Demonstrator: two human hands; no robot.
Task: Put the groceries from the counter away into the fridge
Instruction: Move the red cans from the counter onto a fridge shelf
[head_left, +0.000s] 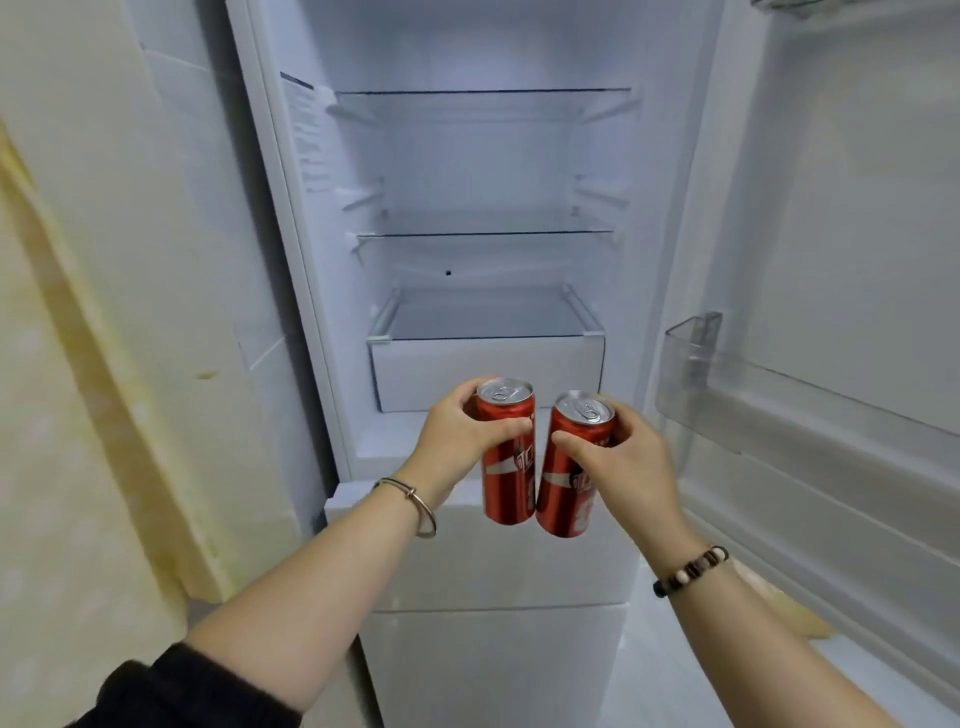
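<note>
My left hand (457, 436) grips a tall red cola can (511, 478) near its top. My right hand (618, 457) grips a second red cola can (569, 493) the same way. Both cans hang side by side, almost touching at the bottom, in front of the open fridge (291, 208). They are held just below the white crisper drawer (488, 371). Two glass shelves, the upper shelf (483, 92) and the lower shelf (485, 234), show nothing on them.
The fridge door (857, 234) stands open on the right, with a clear door bin (779, 395) low on its inside. A closed white lower compartment (493, 571) sits under my hands. A cream wall (104, 312) runs along the left.
</note>
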